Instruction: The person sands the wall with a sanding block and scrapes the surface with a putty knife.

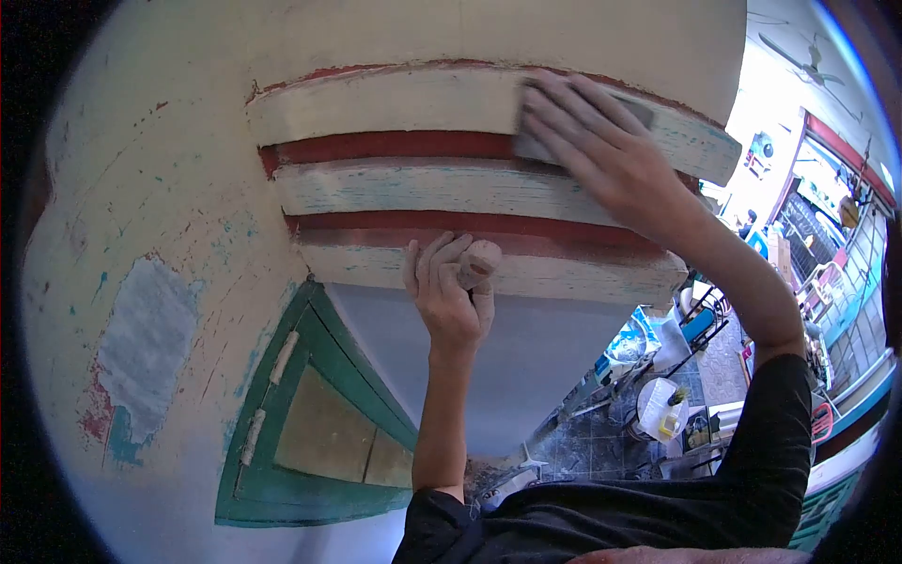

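Right hand [601, 150] lies spread flat on a grey sanding pad [540, 146], mostly hidden beneath it, against the upper cream moulding band [395, 103]. Left hand [451, 291] is curled, its grip closed on the lowest ledge [564, 274]; fingertips hidden. Green shutter [319, 442] below. No legible writing.
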Available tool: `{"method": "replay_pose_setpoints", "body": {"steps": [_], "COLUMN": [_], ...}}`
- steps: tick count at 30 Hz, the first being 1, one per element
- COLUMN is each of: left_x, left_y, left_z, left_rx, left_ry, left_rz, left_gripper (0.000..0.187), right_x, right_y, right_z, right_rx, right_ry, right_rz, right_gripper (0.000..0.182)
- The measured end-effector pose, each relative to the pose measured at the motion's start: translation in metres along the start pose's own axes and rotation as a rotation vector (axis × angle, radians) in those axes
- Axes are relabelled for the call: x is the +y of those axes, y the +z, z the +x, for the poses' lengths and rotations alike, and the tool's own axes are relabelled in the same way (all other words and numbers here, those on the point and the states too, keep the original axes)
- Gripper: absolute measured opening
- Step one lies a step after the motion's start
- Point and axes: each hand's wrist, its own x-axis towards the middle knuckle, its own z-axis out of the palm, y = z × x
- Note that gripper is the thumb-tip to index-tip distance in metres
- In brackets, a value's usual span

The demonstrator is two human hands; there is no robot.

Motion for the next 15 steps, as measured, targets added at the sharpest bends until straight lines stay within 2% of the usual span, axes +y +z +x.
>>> {"method": "replay_pose_setpoints", "body": {"steps": [4, 6, 8, 10, 14, 15], "left_x": [-0.007, -0.006, -0.004, -0.004, -0.007, -0.007], "left_y": [0.005, 0.003, -0.001, 0.000, 0.009, 0.009], "left_z": [-0.006, -0.009, -0.008, -0.011, -0.010, -0.009], "left_rx": [0.012, 0.002, -0.037, -0.019, 0.041, 0.035], "left_ry": [0.004, -0.009, -0.016, -0.016, 0.014, 0.020], "left_rz": [0.036, 0.069, 0.117, 0.091, 0.082, 0.079], "left_gripper": [0.016, 0.021, 0.013, 0.010, 0.007, 0.007], "right_x": [-0.015, -0.006, 0.007, 0.012, -0.002, -0.005], "right_y": [0.019, 0.010, 0.000, -0.012, -0.004, 0.006], "right_z": [0.053, 0.032, -0.001, -0.035, -0.015, 0.008], "right_rx": [0.144, 0.103, 0.071, -0.068, -0.066, 0.004], "right_ry": [-0.004, -0.021, -0.064, -0.047, 0.025, 0.000], "right_rz": [0.031, 0.063, 0.093, 0.029, 0.033, 0.030], "right_gripper": [0.046, 0.046, 0.046, 0.046, 0.046, 0.046]}}
